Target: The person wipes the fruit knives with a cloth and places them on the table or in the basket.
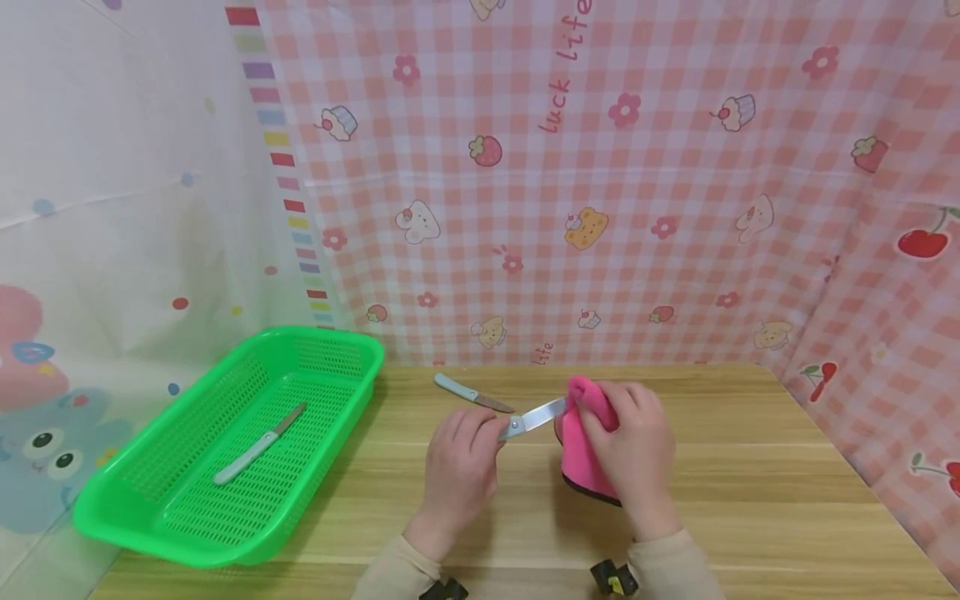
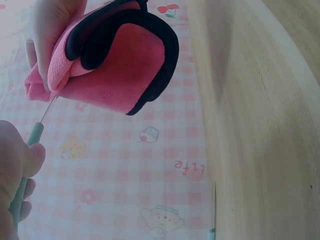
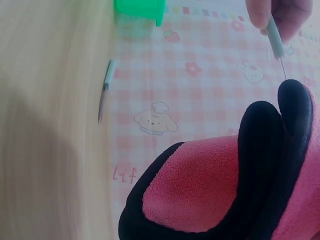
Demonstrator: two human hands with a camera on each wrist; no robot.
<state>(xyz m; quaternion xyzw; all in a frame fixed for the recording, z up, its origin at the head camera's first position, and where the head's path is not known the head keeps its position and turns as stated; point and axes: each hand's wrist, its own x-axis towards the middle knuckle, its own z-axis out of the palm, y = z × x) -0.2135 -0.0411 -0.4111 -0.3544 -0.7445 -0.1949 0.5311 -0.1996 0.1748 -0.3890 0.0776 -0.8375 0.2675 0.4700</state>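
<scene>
My left hand [image 1: 462, 460] grips the pale green handle of a small knife [image 1: 542, 414], its blade pointing right. A folded pink cloth [image 1: 583, 454] with black edging is in my right hand [image 1: 640, 446], pinched around the blade's tip end, so the tip is hidden. In the left wrist view, the knife's handle [image 2: 35, 134] runs up from the left fingers toward the cloth [image 2: 135, 70]. From the right wrist, the cloth [image 3: 200, 185] fills the lower right, and the left hand [image 3: 285, 15] shows at the top. Both hands are above the table.
A second knife [image 1: 471, 392] lies on the wooden table [image 1: 720, 467] behind the hands. To the left stands a green plastic basket [image 1: 330, 450] with another knife [image 1: 260, 447] inside. A pink checked curtain [image 1: 525, 200] hangs behind the table.
</scene>
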